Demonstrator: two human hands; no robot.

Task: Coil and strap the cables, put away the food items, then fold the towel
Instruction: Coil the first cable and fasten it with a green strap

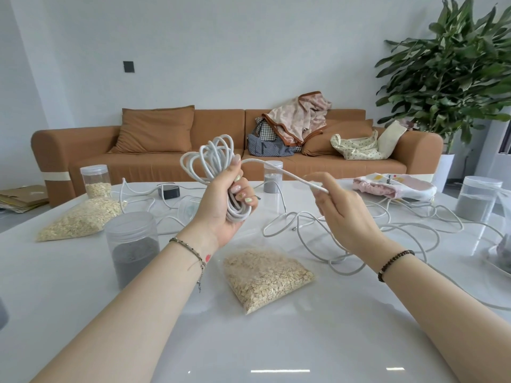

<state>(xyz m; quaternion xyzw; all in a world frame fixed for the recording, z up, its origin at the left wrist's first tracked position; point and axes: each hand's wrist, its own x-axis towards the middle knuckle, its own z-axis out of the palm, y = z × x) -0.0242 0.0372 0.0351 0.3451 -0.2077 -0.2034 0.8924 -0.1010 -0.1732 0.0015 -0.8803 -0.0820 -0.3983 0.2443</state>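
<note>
My left fingers [241, 191] clenched round the coiled white cable [214, 156], right fingers [330, 186] pinched on its free end, above the bench [276, 341].

Left hand [224, 208] grips coiled white braided cable [215, 158]; right hand [343, 214] pinches its free end above glossy white table [249, 341].

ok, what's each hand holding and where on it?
Left hand grips the coil of white cable around the lower part of its loops. Right hand pinches the loose run of the same cable, a little way out from the coil.
</note>
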